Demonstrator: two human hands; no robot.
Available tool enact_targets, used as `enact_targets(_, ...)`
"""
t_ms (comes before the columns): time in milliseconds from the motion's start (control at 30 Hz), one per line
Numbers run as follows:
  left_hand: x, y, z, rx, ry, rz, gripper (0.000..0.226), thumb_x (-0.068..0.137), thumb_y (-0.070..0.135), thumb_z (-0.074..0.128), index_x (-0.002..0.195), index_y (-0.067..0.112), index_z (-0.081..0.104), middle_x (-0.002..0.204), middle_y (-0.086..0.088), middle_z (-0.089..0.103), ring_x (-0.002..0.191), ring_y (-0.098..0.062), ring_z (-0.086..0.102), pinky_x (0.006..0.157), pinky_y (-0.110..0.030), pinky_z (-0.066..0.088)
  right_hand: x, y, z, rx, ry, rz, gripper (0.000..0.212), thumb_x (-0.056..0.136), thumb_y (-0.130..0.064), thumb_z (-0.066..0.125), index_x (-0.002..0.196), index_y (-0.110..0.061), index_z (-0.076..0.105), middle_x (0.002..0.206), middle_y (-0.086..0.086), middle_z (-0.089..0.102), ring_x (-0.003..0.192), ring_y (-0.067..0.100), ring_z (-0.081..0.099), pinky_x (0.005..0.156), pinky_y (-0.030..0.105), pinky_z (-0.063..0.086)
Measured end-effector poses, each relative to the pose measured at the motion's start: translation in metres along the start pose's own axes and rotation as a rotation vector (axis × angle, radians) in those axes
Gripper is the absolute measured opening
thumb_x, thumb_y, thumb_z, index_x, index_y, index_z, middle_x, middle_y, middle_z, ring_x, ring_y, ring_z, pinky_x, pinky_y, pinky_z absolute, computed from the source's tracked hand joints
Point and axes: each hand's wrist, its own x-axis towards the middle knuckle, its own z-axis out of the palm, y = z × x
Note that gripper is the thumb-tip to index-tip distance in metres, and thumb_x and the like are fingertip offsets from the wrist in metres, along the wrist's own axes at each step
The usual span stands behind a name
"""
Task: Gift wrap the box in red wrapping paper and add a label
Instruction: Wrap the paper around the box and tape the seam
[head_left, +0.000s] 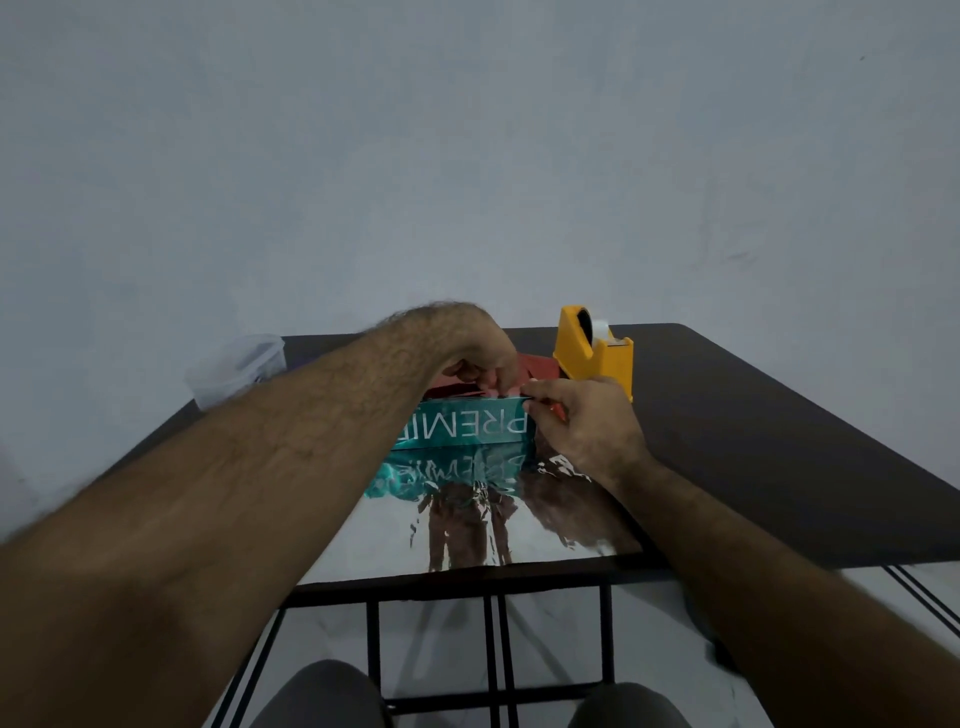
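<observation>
Meanwhile both hands, left hand (480, 353) and right hand (584, 421), fingers pinching red wrapping paper (537, 366) atop the teal box (467, 423).

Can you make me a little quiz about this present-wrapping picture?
1. True or false: the yellow tape dispenser stands behind the teal box.
2. Which side of the wrapping paper faces up in front of the box: A) shiny silver, B) red?
3. Fill in: the right hand pinches the top far edge of the ____.

Key: 1 true. 2 A. 3 box; the left hand holds red paper at that same edge.
</observation>
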Motion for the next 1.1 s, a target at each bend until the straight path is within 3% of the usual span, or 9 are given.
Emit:
enact_targets(100,0.000,-0.011,-0.005,-0.003,0.003,-0.034,0.032,0.094,0.026,0.079,0.070,0.017,0.060,0.053,0.006,0.049,0.048,-0.010,0.034,0.048,-0.022,0.028,-0.001,0.001,0.000,0.016,-0.016,-0.001,0.025,0.097,-0.029,0.075,0.118,-0.018,0.082,0.100,-0.003,0.082,0.076,0.002,0.070,0.081,0.023,0.057)
enact_targets(167,-0.001,-0.018,-0.009,0.011,0.103,-0.004,0.032,0.088,0.026,0.085,0.068,0.016,0.063,0.056,0.005,0.054,0.049,-0.010,0.042,0.049,-0.023,0.033,-0.001,0.002,-0.001,0.020,-0.025,0.009,0.025,0.097,-0.030,0.073,0.119,-0.019,0.081,0.107,-0.004,0.081,0.089,0.009,0.075,0.088,0.019,0.054)
enact_targets(300,-0.004,-0.020,-0.001,-0.090,0.355,0.120,0.032,0.073,0.032,0.097,0.081,0.010,0.075,0.082,0.000,0.075,0.073,-0.016,0.068,0.063,-0.030,0.051,0.000,0.002,-0.001,-0.007,-0.032,0.006,0.025,0.097,-0.030,0.073,0.118,-0.020,0.081,0.111,-0.003,0.080,0.092,0.011,0.076,0.089,0.025,0.058)
enact_targets(467,-0.003,-0.033,0.015,-0.142,0.301,0.072,0.044,0.074,0.038,0.097,0.097,0.012,0.070,0.100,-0.001,0.073,0.087,-0.019,0.068,0.067,-0.034,0.051,-0.001,-0.002,-0.001,-0.004,-0.029,0.025,0.024,0.097,-0.028,0.074,0.118,-0.019,0.081,0.108,-0.002,0.081,0.085,0.009,0.073,0.084,0.021,0.055)
enact_targets(533,-0.003,-0.039,0.010,-0.111,0.273,0.054,0.044,0.074,0.042,0.097,0.092,0.016,0.066,0.097,0.000,0.069,0.085,-0.018,0.065,0.070,-0.036,0.049,-0.003,-0.003,-0.002,-0.010,-0.021,0.027,0.023,0.097,-0.028,0.074,0.117,-0.019,0.082,0.105,-0.003,0.082,0.086,0.010,0.069,0.083,0.021,0.054)
enact_targets(700,-0.007,-0.045,-0.001,-0.142,0.303,0.134,0.039,0.073,0.034,0.098,0.095,0.011,0.077,0.100,0.000,0.076,0.092,-0.019,0.070,0.082,-0.035,0.054,-0.002,-0.002,-0.003,-0.079,-0.077,0.004,0.031,0.098,-0.041,0.062,0.120,-0.027,0.079,0.120,-0.009,0.078,0.103,0.015,0.073,0.091,0.048,0.055)
enact_targets(867,-0.003,-0.051,0.006,-0.281,0.481,0.363,0.009,0.086,0.012,0.087,0.092,0.017,0.084,0.091,0.006,0.078,0.092,-0.010,0.073,0.075,-0.023,0.056,-0.004,0.003,-0.006,-0.178,-0.025,0.011,0.032,0.092,-0.040,0.075,0.122,-0.029,0.078,0.108,-0.009,0.080,0.100,0.021,0.068,0.087,0.046,0.052)
enact_targets(1000,-0.001,-0.052,0.009,-0.198,0.386,0.502,0.016,0.086,0.005,0.082,0.092,0.019,0.085,0.081,0.013,0.078,0.077,-0.001,0.069,0.074,-0.019,0.054,0.000,0.007,-0.018,-0.157,0.056,0.016,0.030,0.083,-0.034,0.087,0.111,-0.025,0.082,0.103,-0.007,0.080,0.093,0.022,0.067,0.084,0.038,0.048)
enact_targets(1100,0.001,-0.048,0.010,-0.134,0.348,0.532,0.012,0.086,0.008,0.085,0.092,0.018,0.085,0.078,0.015,0.075,0.073,0.001,0.067,0.071,-0.019,0.051,0.009,0.012,-0.028,-0.186,0.075,-0.001,0.019,0.089,-0.036,0.080,0.104,-0.024,0.083,0.100,-0.006,0.080,0.091,0.024,0.066,0.082,0.039,0.049)
